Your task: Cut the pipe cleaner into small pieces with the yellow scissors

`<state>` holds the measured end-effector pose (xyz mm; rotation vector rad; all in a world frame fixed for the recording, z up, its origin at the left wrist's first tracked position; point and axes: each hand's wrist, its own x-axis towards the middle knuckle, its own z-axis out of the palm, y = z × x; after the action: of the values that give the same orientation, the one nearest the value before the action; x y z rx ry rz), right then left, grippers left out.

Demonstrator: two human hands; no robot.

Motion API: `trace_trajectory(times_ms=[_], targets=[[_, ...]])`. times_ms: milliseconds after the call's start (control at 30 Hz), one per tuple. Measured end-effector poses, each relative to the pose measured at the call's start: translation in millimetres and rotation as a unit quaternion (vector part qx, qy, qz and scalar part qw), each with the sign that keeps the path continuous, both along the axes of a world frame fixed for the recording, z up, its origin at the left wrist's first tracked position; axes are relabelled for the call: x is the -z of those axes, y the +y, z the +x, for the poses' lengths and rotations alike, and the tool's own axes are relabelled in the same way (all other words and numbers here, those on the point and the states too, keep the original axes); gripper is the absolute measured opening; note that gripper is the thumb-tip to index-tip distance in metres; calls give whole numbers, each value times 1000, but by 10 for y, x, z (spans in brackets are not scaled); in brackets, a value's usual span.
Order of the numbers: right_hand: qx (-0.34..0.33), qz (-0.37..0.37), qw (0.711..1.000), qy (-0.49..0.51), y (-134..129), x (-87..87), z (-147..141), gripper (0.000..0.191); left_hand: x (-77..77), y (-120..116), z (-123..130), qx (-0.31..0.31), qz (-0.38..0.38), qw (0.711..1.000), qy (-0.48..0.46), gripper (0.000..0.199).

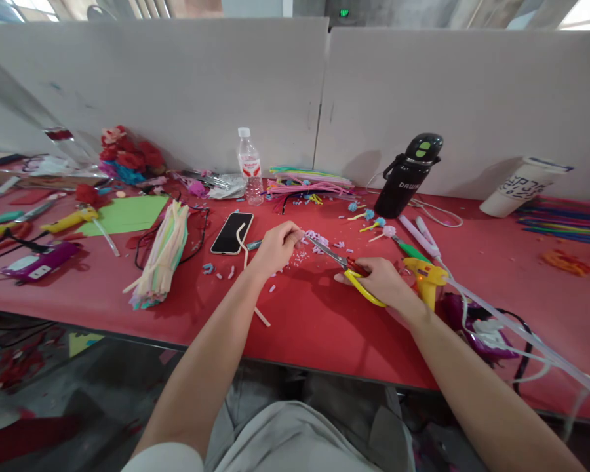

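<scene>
At the left of the red desk point(299, 334) we have a purple device point(54, 257), with a yellow glue gun point(69, 223) beyond it and a green sheet point(132, 215) just beside that. A cluster of red and blue flowers point(130, 156) sits behind the sheet, near the pale partition point(201, 85). Next comes our bundle of pale stems point(160, 255), its multicoloured ends toward us, then a dark-screened phone point(229, 236) lying flat, with a clear bottle point(250, 169) standing behind it. A loose pale stem point(246, 254) bends over the phone and passes behind our left forearm; a pale length shows again on the near side. Our left hand point(276, 248) is over the middle of the desk, its fingers drawn together in a pinch (whatever sits between them is too small for us to make out). Just beside those fingertips the small pink bits point(315, 240) lie scattered, close to the tips of the scissors point(343, 260). Our right hand point(381, 280) grasps these scissors, fingers curled about the red and yellow handles, the blades pointing toward the left hand. Beyond it we see small fluffy heads point(370, 214) on thin stems, and a black flask point(400, 185) behind them. Farther right are a second glue gun point(427, 275) near our right wrist, a second purple device point(457, 316), a white cup point(518, 187) and some dark stems point(565, 216).
</scene>
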<state>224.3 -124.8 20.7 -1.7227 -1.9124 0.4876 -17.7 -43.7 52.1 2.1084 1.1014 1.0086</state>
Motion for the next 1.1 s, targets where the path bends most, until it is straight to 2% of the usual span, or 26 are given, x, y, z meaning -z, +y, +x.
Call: trace_trajectory(times_ms=[367,1100], targets=[[16,-5,1000,-1,-29,-65,-39,55,11,14,-5,3,6,1000,5,24],[6,-9,1000,-8,8,-12,3,57,-7,0,-11,-3,2,1000,8,23]])
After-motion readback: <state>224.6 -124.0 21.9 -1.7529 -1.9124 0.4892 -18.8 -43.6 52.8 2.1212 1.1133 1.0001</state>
